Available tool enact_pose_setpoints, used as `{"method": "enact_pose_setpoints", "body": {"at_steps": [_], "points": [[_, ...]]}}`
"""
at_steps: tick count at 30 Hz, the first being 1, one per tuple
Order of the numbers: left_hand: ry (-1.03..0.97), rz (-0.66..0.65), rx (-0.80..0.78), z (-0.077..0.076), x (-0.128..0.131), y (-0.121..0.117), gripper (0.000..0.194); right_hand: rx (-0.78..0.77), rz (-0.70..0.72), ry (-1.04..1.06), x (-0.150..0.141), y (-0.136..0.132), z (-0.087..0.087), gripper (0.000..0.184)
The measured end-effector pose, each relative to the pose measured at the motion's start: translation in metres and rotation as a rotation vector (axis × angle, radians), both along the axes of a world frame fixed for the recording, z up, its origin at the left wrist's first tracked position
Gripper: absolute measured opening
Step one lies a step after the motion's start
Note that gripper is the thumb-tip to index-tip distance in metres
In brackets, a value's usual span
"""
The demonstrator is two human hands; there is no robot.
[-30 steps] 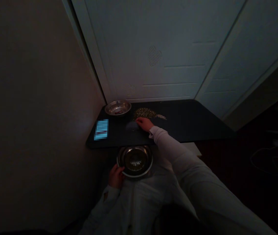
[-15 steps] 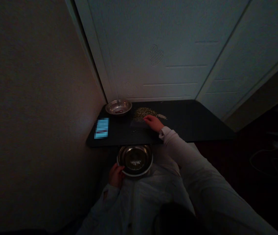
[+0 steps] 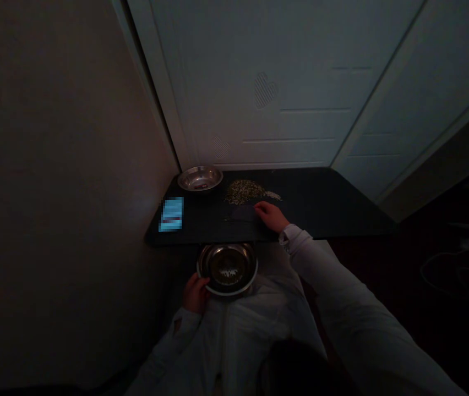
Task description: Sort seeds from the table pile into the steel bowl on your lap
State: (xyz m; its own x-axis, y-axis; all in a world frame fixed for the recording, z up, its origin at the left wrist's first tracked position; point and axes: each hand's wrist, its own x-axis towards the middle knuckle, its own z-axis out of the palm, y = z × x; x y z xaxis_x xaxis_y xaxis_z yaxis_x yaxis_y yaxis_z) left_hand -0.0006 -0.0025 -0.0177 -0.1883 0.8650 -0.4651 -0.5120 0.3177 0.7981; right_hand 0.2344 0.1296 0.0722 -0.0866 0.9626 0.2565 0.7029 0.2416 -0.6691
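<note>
My left hand (image 3: 196,293) grips the near left rim of a metal bowl (image 3: 251,269), held over my lap just below the table edge. Some small pale bits lie in its bottom. Above the tabletop, the fingers of my right hand (image 3: 273,216) pinch the right end of a thin, see-through grey card-like sheet (image 3: 243,213). A few small grains lie by the sheet's lower left side. Beyond it spreads a heap of mixed yellowish-green grains or seeds (image 3: 244,191), with a smaller pale pile (image 3: 274,195) at its right. The dim light hides their exact kind.
A second metal bowl (image 3: 200,179) stands at the back left of the dark table (image 3: 333,203). In front of it lies a bright, pixelated blue rectangle (image 3: 172,214). A wall (image 3: 73,165) rises at the left and white door panels (image 3: 300,82) behind.
My right hand has drawn back from the grain heap, toward me and to the right, with the card-like sheet. My left hand and its bowl stay nearly where they were.
</note>
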Motion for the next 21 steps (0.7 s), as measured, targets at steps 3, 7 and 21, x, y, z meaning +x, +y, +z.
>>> {"method": "enact_pose_setpoints", "body": {"at_steps": [3, 7, 21], "points": [[-0.003, 0.005, -0.010, 0.000, 0.000, 0.000, 0.023, 0.006, 0.009, -0.027, -0.003, -0.002, -0.001, 0.019], [-0.011, 0.011, -0.004, 0.001, 0.001, 0.000, 0.024, 0.018, 0.033, -0.029, -0.006, -0.004, -0.004, 0.020], [-0.015, 0.001, -0.004, 0.000, 0.000, 0.001, 0.022, -0.042, 0.100, -0.009, -0.012, -0.023, -0.001, 0.019]]}}
